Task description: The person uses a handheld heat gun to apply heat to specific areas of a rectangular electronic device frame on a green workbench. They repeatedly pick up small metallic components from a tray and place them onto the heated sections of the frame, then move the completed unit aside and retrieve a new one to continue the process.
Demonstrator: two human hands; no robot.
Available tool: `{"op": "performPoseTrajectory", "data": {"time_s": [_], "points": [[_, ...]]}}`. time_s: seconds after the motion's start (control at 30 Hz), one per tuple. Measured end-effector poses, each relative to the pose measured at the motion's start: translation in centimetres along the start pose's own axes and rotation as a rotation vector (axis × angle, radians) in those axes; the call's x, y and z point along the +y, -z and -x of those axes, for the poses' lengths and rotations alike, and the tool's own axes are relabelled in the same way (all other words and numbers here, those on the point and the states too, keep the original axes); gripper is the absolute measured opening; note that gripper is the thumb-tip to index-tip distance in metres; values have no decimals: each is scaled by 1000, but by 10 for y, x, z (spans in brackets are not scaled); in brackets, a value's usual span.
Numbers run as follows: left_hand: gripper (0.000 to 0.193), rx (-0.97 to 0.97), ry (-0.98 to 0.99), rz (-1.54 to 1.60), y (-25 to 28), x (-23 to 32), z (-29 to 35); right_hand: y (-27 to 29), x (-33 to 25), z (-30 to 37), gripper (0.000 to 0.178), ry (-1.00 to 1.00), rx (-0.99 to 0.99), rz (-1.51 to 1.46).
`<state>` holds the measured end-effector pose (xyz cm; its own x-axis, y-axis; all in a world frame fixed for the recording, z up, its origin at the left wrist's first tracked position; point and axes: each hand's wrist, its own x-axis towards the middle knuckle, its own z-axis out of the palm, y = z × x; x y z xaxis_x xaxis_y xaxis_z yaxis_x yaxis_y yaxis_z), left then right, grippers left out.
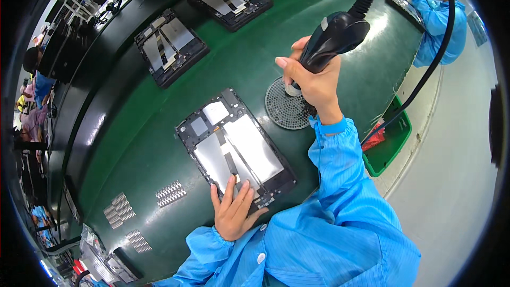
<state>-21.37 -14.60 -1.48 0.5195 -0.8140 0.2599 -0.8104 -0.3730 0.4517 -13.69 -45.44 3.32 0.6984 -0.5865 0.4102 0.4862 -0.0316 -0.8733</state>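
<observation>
My right hand (pixel 320 84) is closed around a black electric screwdriver (pixel 336 36), whose cable runs up from its top end. Its lower end points down at a round perforated metal screw tray (pixel 284 110), and the exact tip is hard to make out. Small dark bits lie at the tray's right side, partly behind my wrist. To the left of the tray lies an opened tablet (pixel 255 151) with silver battery cells and dark flex cables showing. My left hand (pixel 232 217) rests on the tablet's near edge, fingers spread, gripping nothing.
Two more opened tablets (pixel 171 47) (pixel 229 2) lie farther back on the green table. Rows of small metal parts (pixel 171 194) sit at the left. A green bin (pixel 390 151) holding red material stands right of the table edge. Another person (pixel 438 24) works at the far right.
</observation>
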Motion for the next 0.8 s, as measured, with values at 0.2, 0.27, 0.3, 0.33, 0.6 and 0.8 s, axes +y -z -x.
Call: {"op": "performPoseTrajectory", "data": {"time_s": [0.2, 0.27, 0.3, 0.33, 0.6, 0.8], "points": [[37, 214, -118, 128, 4, 1, -19, 3, 4, -5, 26, -34, 11, 11], [31, 297, -126, 122, 14, -2, -32, 6, 6, -6, 25, -39, 3, 25], [31, 300, -126, 116, 20, -5, -36, 7, 6, -7, 25, -35, 2, 18], [31, 303, -127, 111, 24, -9, -38, 9, 7, -7, 25, -30, 1, 12], [14, 466, 357, 163, 40, -12, -42, 17, 7, -11, 28, -37, -29, 59], [16, 506, 502, 95, 47, -32, -23, 7, 3, -4, 26, -33, 42, 151]]}}
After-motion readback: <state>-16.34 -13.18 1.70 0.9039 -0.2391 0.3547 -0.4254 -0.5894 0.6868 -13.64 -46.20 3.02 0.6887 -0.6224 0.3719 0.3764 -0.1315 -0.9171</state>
